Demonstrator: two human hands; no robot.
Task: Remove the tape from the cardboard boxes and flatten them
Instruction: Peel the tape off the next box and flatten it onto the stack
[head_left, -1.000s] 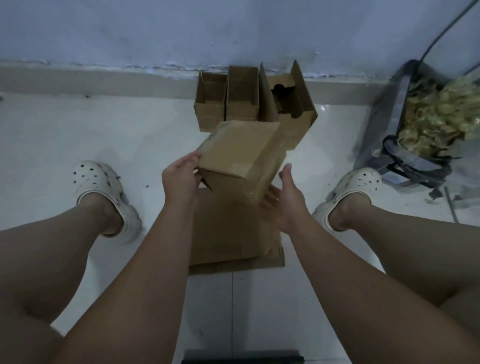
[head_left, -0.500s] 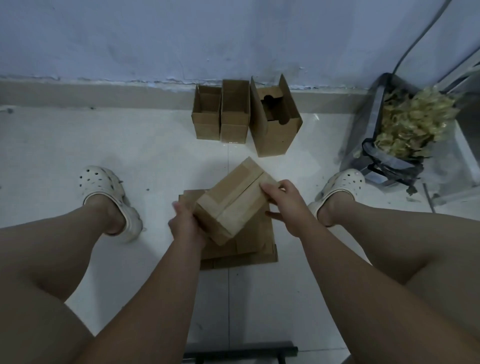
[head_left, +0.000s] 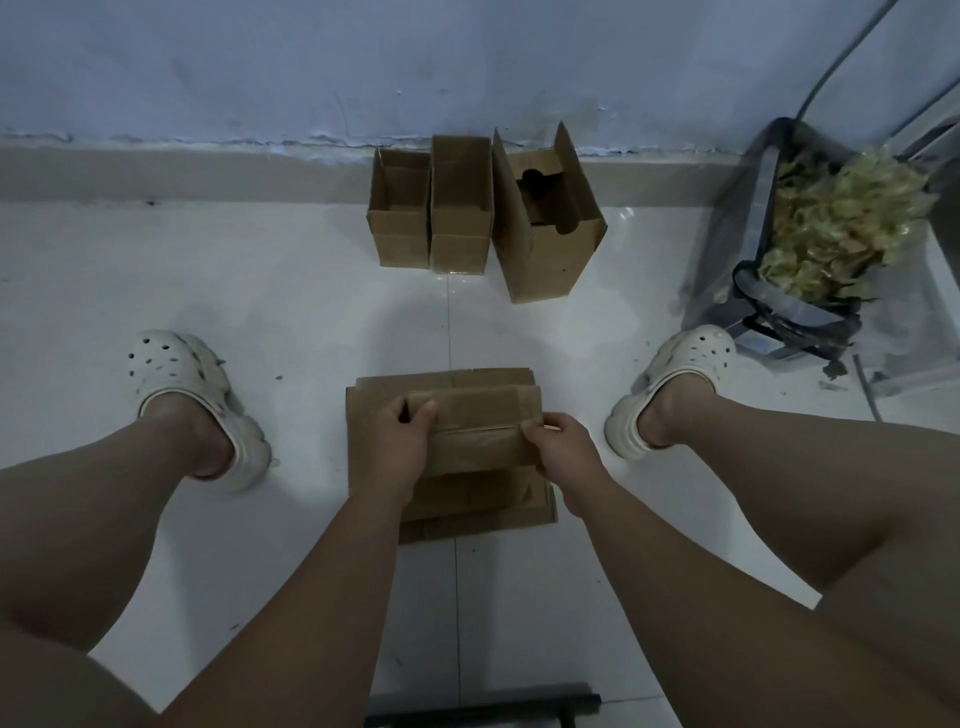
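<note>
Left grip (head_left: 397, 441) and right grip (head_left: 566, 449) each clutch an end of the taped box (head_left: 480, 421) — held over the flattened stack (head_left: 470, 514). Three open boxes (head_left: 460, 249) stand at 12 o'clock.

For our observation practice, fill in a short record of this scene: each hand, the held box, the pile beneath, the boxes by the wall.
left hand: grips the taped box at its left end
right hand: grips its right end
tape: strip along the box top, not removed
beneath: flattened cardboard pile on the floor
far side: three open boxes, upright, by the wall
</note>
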